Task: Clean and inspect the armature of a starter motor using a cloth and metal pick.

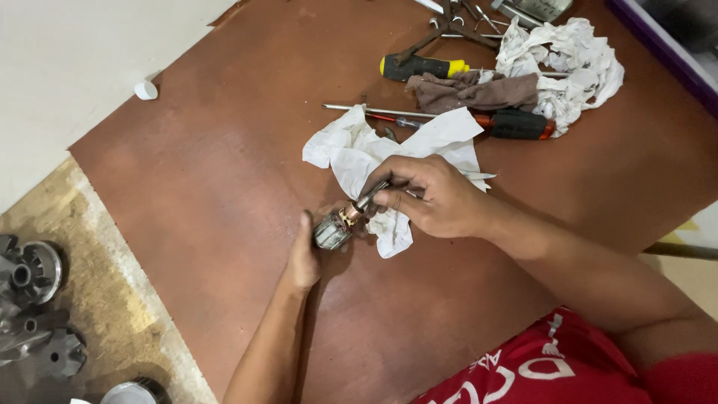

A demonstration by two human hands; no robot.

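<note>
A small motor armature (334, 228), with a grey laminated core and a copper-coloured commutator, is shown just below the centre of the frame, above the brown board (224, 187). Its shaft is directed up and to the right and is largely covered by fingers. The left hand (303, 258) is closed against the core's lower left end; only the back of this hand is visible, so the finger placement underneath cannot be made out. The shaft end is pinched by the thumb and fingers of the right hand (430, 198), which is pressed onto a crumpled white cloth (374, 153). A thin metal tip protrudes to the right of this hand; its nature cannot be determined.

Just above the cloth, a red-and-black-handled screwdriver (516, 123) is laid horizontally, its blade partly hidden by the cloth. Further up, a yellow-and-black-handled screwdriver (419, 66), a brown rag (471, 91) and a second white rag (568, 60) are seen, with metal tools (456, 22) cut off by the top edge. A small white cap (146, 90) lies at upper left. Grey metal housings (34, 299) are cropped at the lower left edge. A red garment (553, 366) fills the lower right corner.
</note>
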